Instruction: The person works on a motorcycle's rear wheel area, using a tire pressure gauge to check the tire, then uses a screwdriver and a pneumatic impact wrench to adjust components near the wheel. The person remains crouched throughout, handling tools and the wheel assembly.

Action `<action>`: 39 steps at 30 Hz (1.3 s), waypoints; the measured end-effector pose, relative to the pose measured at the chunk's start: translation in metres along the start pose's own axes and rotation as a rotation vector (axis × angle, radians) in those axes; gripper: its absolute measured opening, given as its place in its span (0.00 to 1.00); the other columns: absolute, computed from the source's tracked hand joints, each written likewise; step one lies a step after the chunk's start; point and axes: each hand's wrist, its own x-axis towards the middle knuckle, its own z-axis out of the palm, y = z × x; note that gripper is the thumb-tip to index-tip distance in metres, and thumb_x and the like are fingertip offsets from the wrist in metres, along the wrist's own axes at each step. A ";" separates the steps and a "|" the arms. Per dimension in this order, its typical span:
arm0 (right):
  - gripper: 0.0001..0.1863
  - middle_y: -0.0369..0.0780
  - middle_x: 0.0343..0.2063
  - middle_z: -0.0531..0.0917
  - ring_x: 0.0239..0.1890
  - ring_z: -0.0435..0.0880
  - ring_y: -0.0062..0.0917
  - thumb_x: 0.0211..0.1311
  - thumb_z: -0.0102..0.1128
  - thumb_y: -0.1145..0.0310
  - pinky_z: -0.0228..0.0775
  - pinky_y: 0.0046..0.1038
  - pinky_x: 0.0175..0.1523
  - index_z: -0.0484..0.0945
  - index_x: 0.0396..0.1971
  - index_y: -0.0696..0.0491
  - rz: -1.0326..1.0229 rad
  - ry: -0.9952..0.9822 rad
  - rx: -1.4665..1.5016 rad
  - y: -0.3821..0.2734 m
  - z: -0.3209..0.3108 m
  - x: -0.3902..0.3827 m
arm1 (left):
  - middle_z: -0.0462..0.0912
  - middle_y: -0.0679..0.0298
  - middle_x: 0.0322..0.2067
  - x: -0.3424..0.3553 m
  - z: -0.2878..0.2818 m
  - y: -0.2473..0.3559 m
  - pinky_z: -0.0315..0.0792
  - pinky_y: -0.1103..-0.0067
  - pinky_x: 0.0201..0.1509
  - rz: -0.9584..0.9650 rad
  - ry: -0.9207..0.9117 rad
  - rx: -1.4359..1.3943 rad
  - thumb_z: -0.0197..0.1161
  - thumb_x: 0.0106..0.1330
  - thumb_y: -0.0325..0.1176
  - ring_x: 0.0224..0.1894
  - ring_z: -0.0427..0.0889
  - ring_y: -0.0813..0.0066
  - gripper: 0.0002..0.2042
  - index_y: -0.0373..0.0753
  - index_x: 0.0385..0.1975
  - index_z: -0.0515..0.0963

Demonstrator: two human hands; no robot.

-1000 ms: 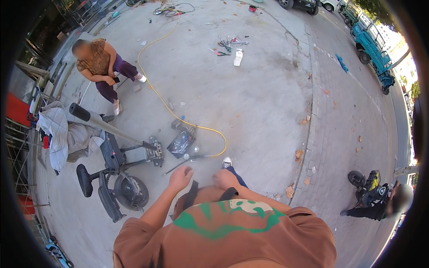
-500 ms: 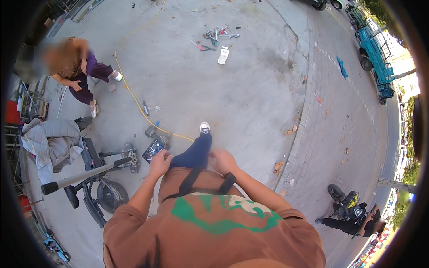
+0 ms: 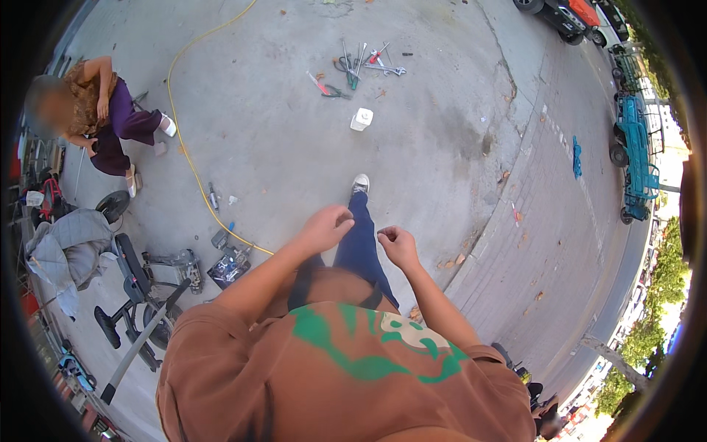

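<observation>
With the step seemingly a hands-free stride, the left hand [image 3: 324, 230] and right hand [image 3: 398, 247] are hovering half-curled, apparently empty, while a white plastic bottle [image 3: 361, 119] and wrench [image 3: 387, 69] are resting toward twelve o'clock, any grasp calling for stooping.

Head view: head-worn fisheye, left of a side-by-side pair. Aim: steeply down and forward. Near, along lower edge: shirt [image 3: 346, 368], seen from above. Just beyond, close below: left hand [image 3: 324, 228], right hand [image 3: 400, 247]. Far: tools [image 3: 353, 80] on concrete [image 3: 294, 140]. Breadth: second person [image 3: 90, 99], left, to truck [image 3: 630, 136], right.
</observation>
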 end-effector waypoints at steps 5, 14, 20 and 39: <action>0.13 0.46 0.29 0.85 0.33 0.85 0.33 0.56 0.61 0.64 0.76 0.31 0.41 0.82 0.35 0.59 -0.064 -0.136 -0.132 -0.045 -0.044 0.168 | 0.83 0.60 0.31 0.098 -0.015 -0.016 0.75 0.77 0.40 -0.248 0.196 -0.008 0.60 0.66 0.34 0.33 0.81 0.73 0.10 0.34 0.39 0.77; 0.14 0.40 0.24 0.85 0.25 0.83 0.23 0.57 0.61 0.63 0.74 0.26 0.34 0.82 0.31 0.61 -0.019 -0.106 -0.219 -0.122 -0.087 0.467 | 0.82 0.63 0.30 0.296 -0.037 -0.015 0.74 0.81 0.39 -0.370 0.182 -0.358 0.59 0.66 0.32 0.32 0.80 0.79 0.09 0.33 0.39 0.77; 0.14 0.40 0.21 0.85 0.20 0.81 0.21 0.57 0.60 0.63 0.73 0.24 0.28 0.83 0.28 0.61 0.176 -0.035 -0.104 -0.089 -0.054 0.664 | 0.82 0.64 0.29 0.426 -0.034 -0.091 0.73 0.81 0.39 -0.481 0.314 -0.430 0.57 0.67 0.31 0.32 0.81 0.80 0.08 0.32 0.38 0.77; 0.11 0.40 0.24 0.80 0.20 0.78 0.23 0.64 0.61 0.64 0.74 0.26 0.24 0.74 0.32 0.57 0.539 0.172 0.447 0.042 0.121 1.113 | 0.82 0.62 0.38 0.627 -0.017 -0.244 0.72 0.82 0.46 -0.732 0.471 -1.089 0.55 0.70 0.31 0.39 0.79 0.80 0.09 0.32 0.45 0.74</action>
